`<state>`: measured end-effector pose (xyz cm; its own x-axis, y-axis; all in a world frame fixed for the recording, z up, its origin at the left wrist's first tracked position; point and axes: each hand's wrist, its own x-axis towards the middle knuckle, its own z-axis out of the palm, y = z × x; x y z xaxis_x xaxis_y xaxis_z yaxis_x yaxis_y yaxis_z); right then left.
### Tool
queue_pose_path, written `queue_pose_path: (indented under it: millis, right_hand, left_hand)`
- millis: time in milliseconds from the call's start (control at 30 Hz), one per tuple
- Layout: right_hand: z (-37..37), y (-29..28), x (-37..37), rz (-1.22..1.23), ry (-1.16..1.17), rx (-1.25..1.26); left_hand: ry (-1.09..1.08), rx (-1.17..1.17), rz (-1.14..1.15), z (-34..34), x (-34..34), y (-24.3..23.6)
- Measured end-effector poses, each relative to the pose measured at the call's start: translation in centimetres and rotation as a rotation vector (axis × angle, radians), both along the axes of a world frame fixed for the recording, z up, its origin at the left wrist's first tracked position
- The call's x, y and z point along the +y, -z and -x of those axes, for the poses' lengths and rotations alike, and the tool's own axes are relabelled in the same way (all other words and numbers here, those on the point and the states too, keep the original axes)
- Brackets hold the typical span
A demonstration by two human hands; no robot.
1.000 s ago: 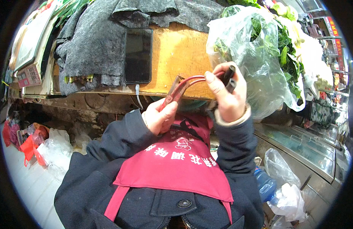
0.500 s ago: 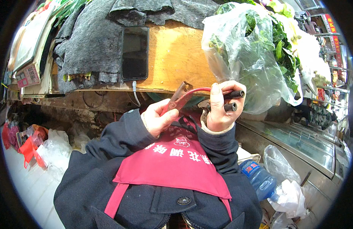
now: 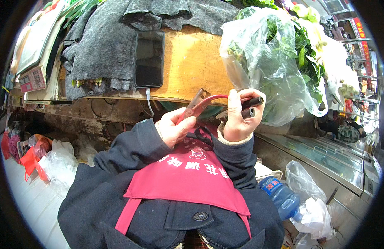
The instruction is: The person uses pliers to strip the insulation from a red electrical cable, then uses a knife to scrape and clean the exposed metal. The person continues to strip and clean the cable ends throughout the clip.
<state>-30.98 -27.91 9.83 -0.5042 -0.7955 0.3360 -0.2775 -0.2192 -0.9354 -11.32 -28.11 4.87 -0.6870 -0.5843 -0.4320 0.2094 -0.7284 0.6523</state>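
Observation:
In front of my apron I hold a red, plier-like hand tool with a pivot, a flat metal piece and two black tubular grips. My left hand is closed around its pivot end, thumb on top, and hides that end. My right hand wraps around the black grips, which stick out past the fingers with a small gap between their ends. Both hands are just in front of the table's near edge. The tool's exact kind cannot be made out.
Beyond my hands, a wooden table carries a black phone with a white cable and grey cloth. A clear plastic bag of leafy greens hangs over its right edge. A blue water jug lies at lower right.
The black grip ends have come slightly closer together. Both hands keep their hold on the tool, and the whole view has shifted a little.

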Motion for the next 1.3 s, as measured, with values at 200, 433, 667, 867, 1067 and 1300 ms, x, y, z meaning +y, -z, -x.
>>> queue_pose_path:
  millis: [200,433,667,867,1067,1300]
  right_hand:
    - [0.0,0.3,0.3,0.027,0.03,0.032]
    - [1.1,1.0,0.2,0.142,-0.165,-0.253]
    - [1.8,1.4,0.2,0.202,-0.381,-0.653]
    - [1.5,1.0,0.3,0.161,-0.363,-0.639]
    - [1.3,0.9,0.2,0.139,-0.369,-0.607]
    - [1.3,0.8,0.1,0.133,-0.347,-0.575]
  left_hand:
    - [0.02,-0.01,0.018,0.1,-0.3,0.1]
    - [-0.027,-0.26,0.516,-0.1,-0.7,-1.9]
    - [0.021,-0.475,1.049,-1.4,-1.4,-2.6]
    - [0.01,-0.536,1.356,-2.0,-2.1,-2.4]
    - [-0.021,-0.501,1.569,-2.4,-3.1,-2.1]
    - [-0.019,-0.514,1.457,-2.4,-2.9,-2.0]
